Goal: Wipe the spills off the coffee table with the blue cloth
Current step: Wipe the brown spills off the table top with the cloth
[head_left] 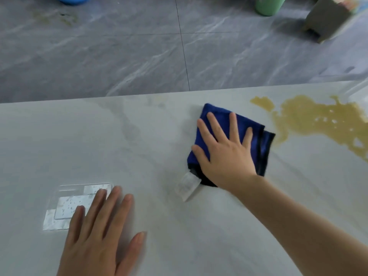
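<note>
A folded blue cloth [260, 142] with a white label lies on the pale marble coffee table [59, 140], right of centre. My right hand [225, 148] presses flat on it, fingers spread. A yellowish-brown spill [310, 120] spreads over the table's far right, its edge just right of the cloth. My left hand [101, 232] rests flat on the table near the front left, fingers apart, holding nothing.
The table's far edge runs across the middle of the view; grey tiled floor lies beyond. On the floor stand a blue object [71, 0], a green container [268, 5] and a grey box [330, 18]. A faint stain [53, 16] marks the floor.
</note>
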Demonstrator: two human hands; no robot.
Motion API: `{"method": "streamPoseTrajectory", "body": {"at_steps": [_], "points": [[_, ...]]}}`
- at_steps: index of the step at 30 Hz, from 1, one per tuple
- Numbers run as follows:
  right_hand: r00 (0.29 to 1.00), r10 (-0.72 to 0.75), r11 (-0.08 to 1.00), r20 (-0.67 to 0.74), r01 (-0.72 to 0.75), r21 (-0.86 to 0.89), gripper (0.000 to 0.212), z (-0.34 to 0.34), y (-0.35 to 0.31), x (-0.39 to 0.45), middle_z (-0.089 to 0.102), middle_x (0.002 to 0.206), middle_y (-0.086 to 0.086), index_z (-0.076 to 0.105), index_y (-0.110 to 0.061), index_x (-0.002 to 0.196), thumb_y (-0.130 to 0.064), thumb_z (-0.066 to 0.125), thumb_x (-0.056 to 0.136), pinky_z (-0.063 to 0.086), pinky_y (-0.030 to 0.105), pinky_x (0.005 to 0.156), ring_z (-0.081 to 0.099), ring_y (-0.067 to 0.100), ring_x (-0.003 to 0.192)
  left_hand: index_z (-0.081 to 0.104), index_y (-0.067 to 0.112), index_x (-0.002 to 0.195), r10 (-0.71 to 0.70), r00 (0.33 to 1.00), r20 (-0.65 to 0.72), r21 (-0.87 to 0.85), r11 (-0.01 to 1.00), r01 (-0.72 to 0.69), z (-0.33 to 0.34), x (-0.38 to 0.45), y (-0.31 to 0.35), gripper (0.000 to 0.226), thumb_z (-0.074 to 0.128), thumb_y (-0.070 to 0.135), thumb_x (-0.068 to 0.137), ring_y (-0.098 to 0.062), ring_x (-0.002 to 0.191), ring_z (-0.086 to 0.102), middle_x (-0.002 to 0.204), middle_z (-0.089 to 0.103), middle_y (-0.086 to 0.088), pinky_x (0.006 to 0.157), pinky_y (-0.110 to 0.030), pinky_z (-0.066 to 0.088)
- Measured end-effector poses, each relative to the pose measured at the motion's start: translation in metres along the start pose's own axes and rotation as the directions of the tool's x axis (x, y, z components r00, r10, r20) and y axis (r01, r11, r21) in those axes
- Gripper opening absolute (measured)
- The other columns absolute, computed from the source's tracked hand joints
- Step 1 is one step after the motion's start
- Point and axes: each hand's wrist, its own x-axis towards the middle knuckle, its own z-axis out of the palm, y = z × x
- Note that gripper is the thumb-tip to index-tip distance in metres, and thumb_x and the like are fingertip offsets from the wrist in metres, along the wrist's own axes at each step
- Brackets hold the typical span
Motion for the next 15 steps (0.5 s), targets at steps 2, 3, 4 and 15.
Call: {"method": "streamPoseTrajectory", "body": {"at_steps": [2,3,4,15], "points": [[0.998,-0.057,0.998,0.002,0.057,-0.002,0.064,-0.004,0.009,0.022,-0.004,0.156,-0.013,0.0,-0.038,0.144,-0.06,0.006,0.085,-0.005,0.065,0.107,-0.015,0.03,0.142,0.048,0.013,0.128,0.009,1.0,-0.01,0.013,1.0,-0.009,0.0,0.0,0.0,0.064,0.021,0.057,0.091,-0.024,0.135,0.029,0.136,0.049,-0.011,0.115,-0.032,0.011],[0.999,-0.05,0.999,-0.009,0.05,0.012,0.061,-0.007,0.018,0.034,-0.002,0.156,-0.015,0.003,-0.039,0.144,-0.059,0.011,0.087,-0.003,0.065,0.107,-0.013,0.029,0.142,0.048,0.012,0.128,0.017,1.0,-0.015,0.024,1.0,-0.017,0.0,0.0,0.0,0.064,0.021,0.057,0.091,-0.025,0.133,0.032,0.136,0.049,-0.012,0.115,-0.033,0.013],[1.0,-0.012,1.0,-0.02,0.012,0.027,0.059,-0.011,0.03,0.044,-0.001,0.156,-0.016,0.005,-0.039,0.144,-0.057,0.015,0.089,-0.001,0.066,0.107,-0.011,0.028,0.143,0.048,0.012,0.128,0.026,1.0,-0.017,0.033,0.999,-0.025,0.0,0.0,0.0,0.064,0.021,0.057,0.091,-0.025,0.131,0.034,0.135,0.05,-0.013,0.113,-0.036,0.016],[0.988,0.156,0.988,0.024,-0.156,0.007,0.067,-0.007,0.055,-0.036,-0.007,0.156,-0.013,-0.001,-0.037,0.144,-0.061,0.003,0.082,-0.006,0.062,0.109,-0.02,0.028,0.141,0.057,0.006,0.124,0.006,1.0,-0.012,0.055,0.998,-0.006,0.002,-0.003,0.001,0.071,0.021,0.057,0.09,-0.025,0.13,0.034,0.137,0.048,-0.013,0.104,-0.048,0.025]]}}
